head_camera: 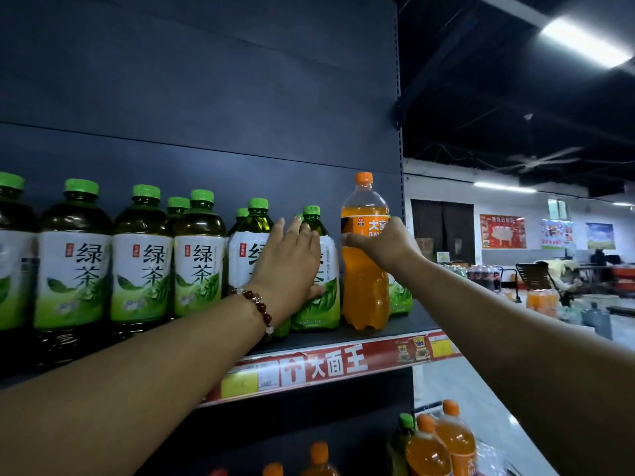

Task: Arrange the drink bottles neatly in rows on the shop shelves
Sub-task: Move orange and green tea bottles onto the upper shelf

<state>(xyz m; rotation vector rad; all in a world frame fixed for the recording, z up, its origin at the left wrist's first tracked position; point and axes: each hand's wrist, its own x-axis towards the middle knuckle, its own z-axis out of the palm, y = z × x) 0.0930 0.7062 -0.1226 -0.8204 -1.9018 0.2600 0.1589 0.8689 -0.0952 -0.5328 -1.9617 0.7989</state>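
A row of green tea bottles (142, 255) with green caps stands on the dark upper shelf (405, 326). My left hand (292, 259), a red bead bracelet on its wrist, lies flat with fingers spread against the rightmost front green tea bottle (318, 304). Right beside it stands a tall orange soda bottle (365, 286) with an orange cap. My right hand (386, 243) grips that orange bottle at its label. Another green tea bottle (400, 297) shows partly behind the orange one.
The shelf's front edge carries a red price strip (330, 367). The lower shelf holds orange soda bottles (443, 444) and one green-capped bottle (403, 438). The shelf's upright (400, 159) ends the shelf on the right; beyond it lies an open shop floor with stacked goods.
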